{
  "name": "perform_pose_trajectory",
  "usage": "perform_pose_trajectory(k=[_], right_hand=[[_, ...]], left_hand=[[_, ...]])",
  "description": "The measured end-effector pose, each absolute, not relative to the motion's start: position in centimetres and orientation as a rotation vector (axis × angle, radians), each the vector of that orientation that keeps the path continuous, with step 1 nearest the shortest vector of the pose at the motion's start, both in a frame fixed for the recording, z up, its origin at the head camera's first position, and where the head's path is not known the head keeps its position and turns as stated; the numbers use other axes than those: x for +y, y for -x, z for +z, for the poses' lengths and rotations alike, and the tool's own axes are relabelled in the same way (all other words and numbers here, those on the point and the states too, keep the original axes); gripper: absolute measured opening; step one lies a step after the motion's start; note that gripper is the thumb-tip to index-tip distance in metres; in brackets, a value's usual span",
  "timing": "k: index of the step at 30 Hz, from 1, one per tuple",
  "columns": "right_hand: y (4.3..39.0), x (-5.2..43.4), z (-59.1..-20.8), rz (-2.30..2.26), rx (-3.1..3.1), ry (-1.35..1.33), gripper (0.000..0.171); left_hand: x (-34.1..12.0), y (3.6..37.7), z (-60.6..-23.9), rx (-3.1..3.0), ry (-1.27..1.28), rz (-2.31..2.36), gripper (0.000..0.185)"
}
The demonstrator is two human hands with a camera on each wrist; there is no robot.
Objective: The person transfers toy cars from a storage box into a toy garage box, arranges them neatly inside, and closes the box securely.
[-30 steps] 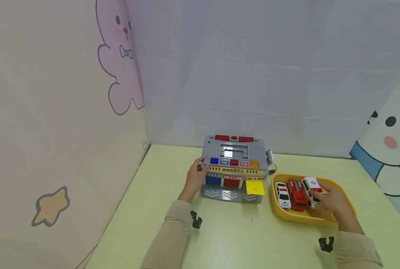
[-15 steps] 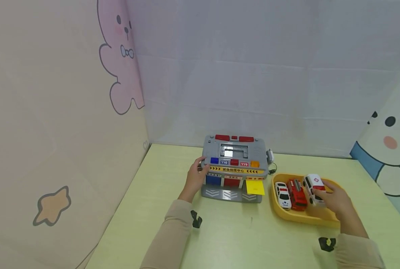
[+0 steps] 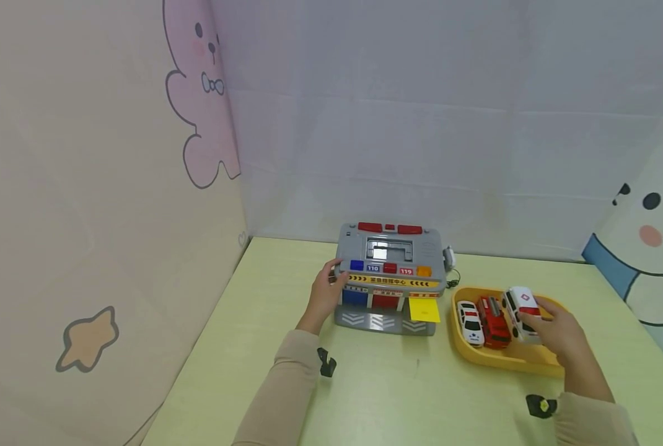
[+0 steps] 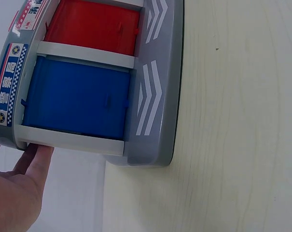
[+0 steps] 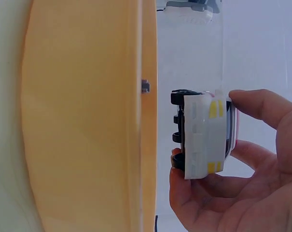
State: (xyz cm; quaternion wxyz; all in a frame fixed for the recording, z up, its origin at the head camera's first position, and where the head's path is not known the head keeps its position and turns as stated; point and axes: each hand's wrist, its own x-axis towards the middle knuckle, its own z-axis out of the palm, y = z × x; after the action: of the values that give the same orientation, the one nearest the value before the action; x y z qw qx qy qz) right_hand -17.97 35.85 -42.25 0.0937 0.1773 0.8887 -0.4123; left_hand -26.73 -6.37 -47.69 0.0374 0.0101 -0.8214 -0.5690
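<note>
A grey toy rescue station (image 3: 388, 279) with blue and red garage doors (image 4: 78, 99) and an open yellow door (image 3: 424, 310) stands on the pale green table (image 3: 398, 390). My left hand (image 3: 327, 291) holds its left end, thumb on the roof edge. My right hand (image 3: 551, 328) grips a white ambulance toy (image 3: 521, 313) by its sides, lifted just above the yellow tray (image 3: 512, 359). In the right wrist view the ambulance (image 5: 206, 140) shows its wheels clear of the tray (image 5: 83, 116). A white police car (image 3: 469, 323) and a red fire truck (image 3: 493, 321) lie in the tray.
Fabric walls with cartoon animals close in the table on the left, back and right. A small white device with a black cord (image 3: 448, 260) sits behind the station's right end.
My right hand has lifted the white ambulance up out of the tray and tilted it slightly. The left hand has stayed on the station.
</note>
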Motion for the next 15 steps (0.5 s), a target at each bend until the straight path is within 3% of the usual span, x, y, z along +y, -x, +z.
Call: perform_pose_trajectory(k=[15], right_hand=[[17.1, 34.6, -41.8, -1.222, 2.657, -0.51, 0.084]], left_hand=[[-6.2, 26.7, -47.7, -2.523, -0.043, -1.744, 0.045]])
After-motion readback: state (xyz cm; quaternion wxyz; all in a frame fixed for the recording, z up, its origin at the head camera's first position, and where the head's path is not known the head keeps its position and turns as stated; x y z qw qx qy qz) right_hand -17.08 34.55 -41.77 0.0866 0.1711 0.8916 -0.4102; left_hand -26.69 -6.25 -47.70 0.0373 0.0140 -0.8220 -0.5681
